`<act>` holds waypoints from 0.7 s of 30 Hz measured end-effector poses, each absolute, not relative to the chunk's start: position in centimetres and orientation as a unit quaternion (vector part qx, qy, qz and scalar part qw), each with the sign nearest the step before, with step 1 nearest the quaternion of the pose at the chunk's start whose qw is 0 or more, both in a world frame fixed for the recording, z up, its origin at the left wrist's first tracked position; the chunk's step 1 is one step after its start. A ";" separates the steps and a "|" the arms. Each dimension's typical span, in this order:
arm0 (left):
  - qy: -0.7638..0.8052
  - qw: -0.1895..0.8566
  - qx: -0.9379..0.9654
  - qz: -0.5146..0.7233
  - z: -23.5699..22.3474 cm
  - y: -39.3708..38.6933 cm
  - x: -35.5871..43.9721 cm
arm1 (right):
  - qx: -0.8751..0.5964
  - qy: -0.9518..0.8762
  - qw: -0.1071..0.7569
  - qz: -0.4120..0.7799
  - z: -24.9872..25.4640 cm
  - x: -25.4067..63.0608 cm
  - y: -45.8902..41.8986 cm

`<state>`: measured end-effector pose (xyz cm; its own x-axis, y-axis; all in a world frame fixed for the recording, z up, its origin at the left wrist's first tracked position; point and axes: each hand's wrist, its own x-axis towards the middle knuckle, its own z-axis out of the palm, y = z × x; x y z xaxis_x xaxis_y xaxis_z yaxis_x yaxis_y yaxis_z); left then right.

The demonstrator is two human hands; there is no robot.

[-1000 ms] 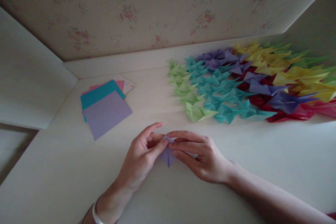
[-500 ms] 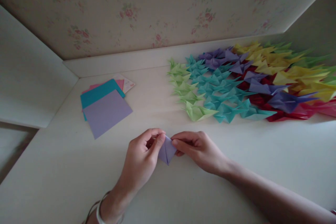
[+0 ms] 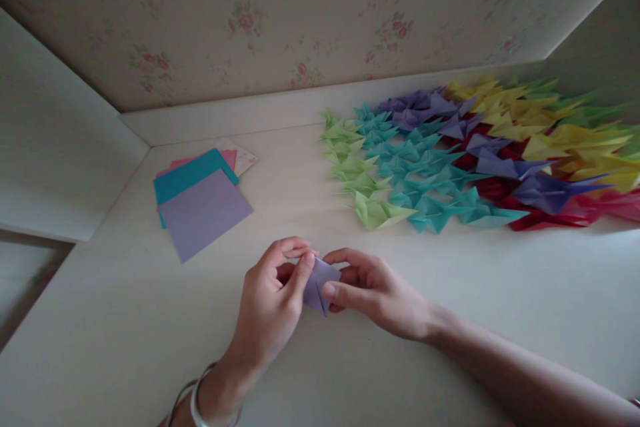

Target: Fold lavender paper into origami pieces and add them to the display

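Observation:
A small folded piece of purple origami paper (image 3: 320, 280) is held between my two hands, just over the white table. My left hand (image 3: 277, 293) pinches its upper left edge between thumb and fingers. On the other side, my right hand (image 3: 367, 290) has its thumb on the front face near a crease and its fingers behind the right corner. A slit-like fold runs down toward the lower tip of the paper. The back of the piece and some fingertips are hidden.
Loose square sheets, with a purple sheet (image 3: 207, 217) over a teal sheet (image 3: 193, 177), lie at the left. Rows of folded paper cranes in green, teal, purple, red and yellow fill the right, the nearest being a light green crane (image 3: 377, 211). A flowered wall (image 3: 310, 20) stands behind.
My right thumb has moved from the paper's upper right edge down onto its front face. The folded paper has turned slightly, its lower tip shifting right.

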<state>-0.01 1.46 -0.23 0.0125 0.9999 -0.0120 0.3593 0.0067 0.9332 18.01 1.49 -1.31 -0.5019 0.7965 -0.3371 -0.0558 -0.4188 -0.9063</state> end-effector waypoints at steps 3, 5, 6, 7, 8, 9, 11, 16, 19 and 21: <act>0.583 0.370 0.607 0.393 -0.4 1.3 0.1 | -0.397 -0.449 0.263 0.756 -1.2 17.9 1.4; 0.585 0.352 0.620 0.387 -0.5 1.2 0.2 | -0.389 -0.453 0.253 0.761 -1.1 17.8 1.4; 0.586 0.347 0.622 0.386 -0.5 1.1 0.2 | -0.388 -0.455 0.250 0.762 -1.0 17.8 1.4; 0.588 0.345 0.622 0.387 -0.5 1.1 0.3 | -0.388 -0.455 0.250 0.762 -1.0 17.8 1.4; 0.588 0.347 0.620 0.387 -0.6 1.1 0.3 | -0.388 -0.454 0.252 0.762 -0.9 17.7 1.4; 0.587 0.353 0.618 0.387 -0.6 1.1 0.4 | -0.387 -0.453 0.255 0.761 -0.9 17.7 1.4; 0.584 0.368 0.611 0.387 -0.7 1.1 0.4 | -0.389 -0.450 0.264 0.759 -0.9 17.7 1.4; 0.584 0.412 0.562 0.416 -0.8 1.0 0.6 | -0.416 -0.453 0.278 0.738 -0.7 17.6 1.4; 0.591 0.449 0.520 0.423 -0.7 1.1 0.7 | -0.423 -0.459 0.281 0.729 -0.7 17.5 1.3; 0.593 0.467 0.503 0.421 -0.6 1.2 0.7 | -0.428 -0.452 0.284 0.730 -0.7 17.5 1.1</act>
